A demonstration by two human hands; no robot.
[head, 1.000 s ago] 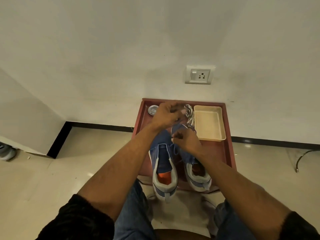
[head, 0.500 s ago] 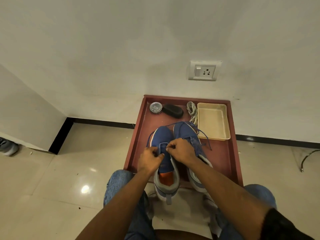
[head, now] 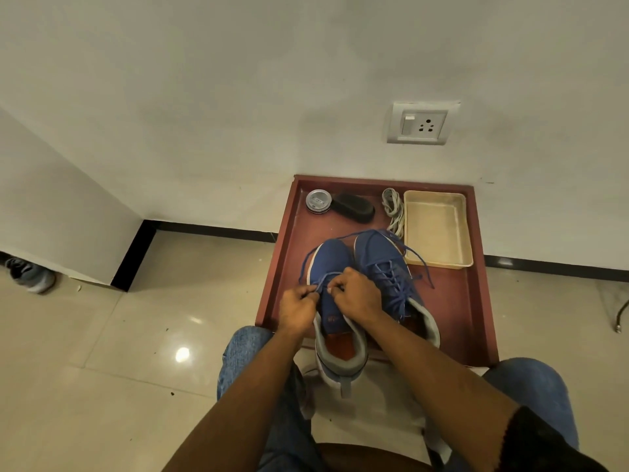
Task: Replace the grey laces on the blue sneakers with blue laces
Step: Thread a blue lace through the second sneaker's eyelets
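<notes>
**Lacing the left-hand sneaker: lower eyelets**

Head view. Both hands sit slightly farther toward the toe than half a second ago, and a loop of lace now shows between them. Left hand point(head: 299, 306) and right hand point(head: 355, 296) are each curled round a strand of the thin blue lace point(head: 323, 277), pinching it over the tongue of the near blue knit sneaker with grey collar and orange insole point(head: 332, 264). One free run of this lace arcs out past the toe toward the second blue sneaker point(head: 384, 260), which stands just beside the first and already carries blue lacing with loose ends trailing to the right. The removed grey laces point(head: 393, 209) lie bundled near the far edge of the reddish-brown rimmed tray point(head: 476, 301), between a black oval brush point(head: 354, 207) and a cream plastic rectangular tub point(head: 437, 229); a round silver-lidded tin point(head: 318, 201) sits beside the brush.

Technique, as a judgement: the two strands should be drawn to equal length and kept flat before each crossing, with tension taken up eyelet by eyelet so the tongue stays centred.

Writing: a small mark on the tongue and a label on the tin lid are visible, but both are too small to read.
</notes>
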